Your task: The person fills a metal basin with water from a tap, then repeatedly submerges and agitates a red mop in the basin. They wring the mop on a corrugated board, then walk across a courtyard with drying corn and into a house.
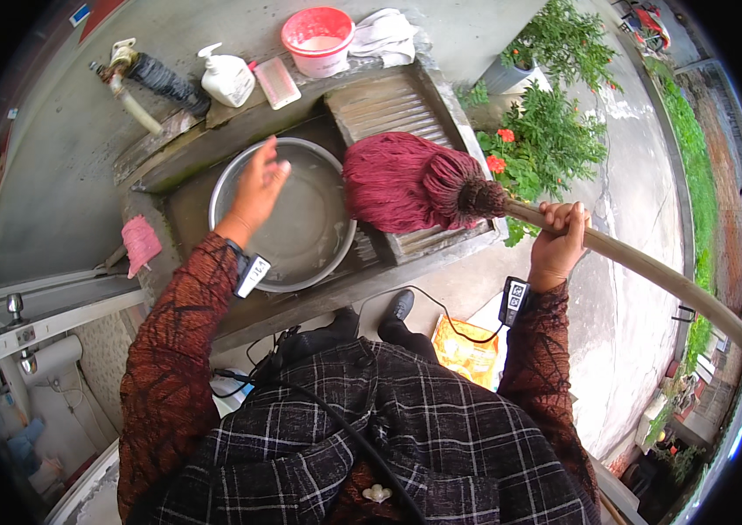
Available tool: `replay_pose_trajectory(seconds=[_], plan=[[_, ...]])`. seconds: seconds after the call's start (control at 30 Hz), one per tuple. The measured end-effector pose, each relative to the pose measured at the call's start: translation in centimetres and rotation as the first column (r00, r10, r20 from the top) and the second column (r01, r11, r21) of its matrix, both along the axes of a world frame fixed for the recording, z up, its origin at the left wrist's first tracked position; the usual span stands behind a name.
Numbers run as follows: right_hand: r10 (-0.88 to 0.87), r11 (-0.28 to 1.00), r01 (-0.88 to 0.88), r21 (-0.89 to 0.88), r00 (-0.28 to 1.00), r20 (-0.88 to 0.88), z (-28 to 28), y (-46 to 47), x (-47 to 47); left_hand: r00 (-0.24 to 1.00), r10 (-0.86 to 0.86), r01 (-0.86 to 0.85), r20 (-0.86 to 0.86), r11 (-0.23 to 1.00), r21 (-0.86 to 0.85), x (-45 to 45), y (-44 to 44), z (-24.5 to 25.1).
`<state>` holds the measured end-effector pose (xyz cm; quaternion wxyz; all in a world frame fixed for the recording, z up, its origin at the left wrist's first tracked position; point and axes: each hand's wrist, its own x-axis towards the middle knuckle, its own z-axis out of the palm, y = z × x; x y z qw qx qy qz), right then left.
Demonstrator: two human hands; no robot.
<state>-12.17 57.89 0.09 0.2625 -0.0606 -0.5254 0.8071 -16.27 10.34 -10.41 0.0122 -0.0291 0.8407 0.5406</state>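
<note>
My right hand (560,241) grips the wooden handle (663,279) of a string mop, whose far end runs to the right rim of the view. The dark red mop head (397,184) lies over the ribbed washboard slope (391,108) of a concrete sink, its strands reaching the rim of a round metal basin (335,266). Cloudy water seems to stand in that basin, which rests in the sink's deeper part. Above the basin's left side is my left hand (258,187), empty, with its fingers apart.
Along the sink's back ledge stand a white pump bottle (228,79), a brush (278,83), a red-and-white bucket (318,42) and a white cloth (383,36). A pink cloth (141,243) hangs on the left edge. Potted plants (551,131) grow right of the sink. An orange bag (466,348) lies near my feet.
</note>
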Motion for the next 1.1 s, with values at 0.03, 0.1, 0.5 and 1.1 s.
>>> replay_pose_trajectory(seconds=[0.03, 0.1, 0.5, 1.1], plan=[[-0.011, 0.999, 0.012, -0.034, 1.000, 0.001, -0.4, 0.6, 0.3, 0.997, -0.041, 0.040, 0.072, 0.999, 0.010, 0.8, 1.4, -1.3], [-0.053, 0.991, 0.053, -0.119, 0.999, 0.004, -1.2, 2.0, 0.9, 0.972, -0.057, 0.038, 0.228, 0.995, 0.088, 2.2, 4.7, -3.6], [-0.150, 0.707, 0.336, -0.623, 0.931, 0.332, -10.2, 15.2, 5.6, 0.844, 0.158, -0.408, 0.513, 0.810, 0.421, 1.6, 19.1, -9.0], [0.149, 0.867, -0.486, 0.110, 0.464, 0.873, -8.6, 8.6, 7.0, 0.899, 0.302, -0.412, 0.318, 0.828, 0.379, 1.8, 21.4, -9.5]])
